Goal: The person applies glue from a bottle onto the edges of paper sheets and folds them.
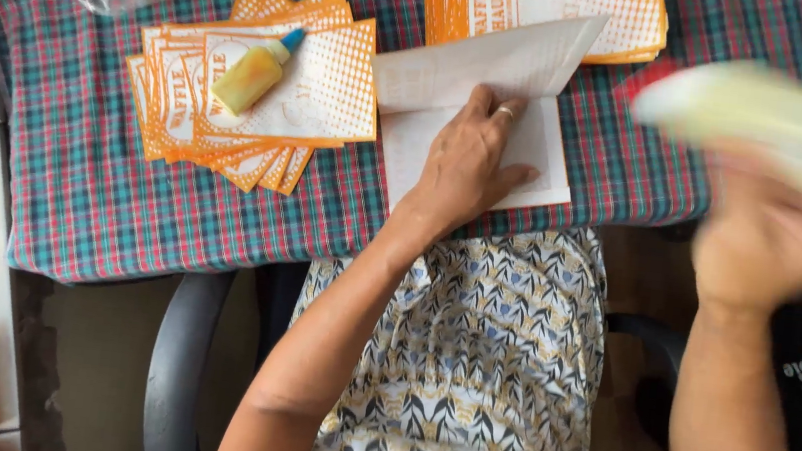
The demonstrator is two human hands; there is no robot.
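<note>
- Folding is the step in hand, by the look of it: your left hand lies flat, palm down, on a white paper sheet whose upper flap is creased over and stands up just past your fingertips.
- Left grip: nothing is clasped. The fingers are spread and pressing, the thumb splayed toward your body, a ring on one finger. The sheet lies right under the palm, on the plaid tablecloth, its near edge close to the table's edge.
- Right hand: raised off to the side of the sheet, well apart from it, and blurred by motion. It seems to carry a pale yellow-green object, but you cannot tell how the fingers close on it, nor what it is.
- Arm pose: your left forearm runs up from your lap at a slant, wrist bent back so the palm sits flat; the right forearm rises nearly straight up in the view.
- Beyond your left knuckles, to the outside, a fanned stack of orange-and-white printed cards has a small yellow glue bottle with a blue tip lying on it.
- Next move, judging from this: keep the palm steady so the sheet cannot slide, and bring the right hand in to meet the standing flap squarely.
</note>
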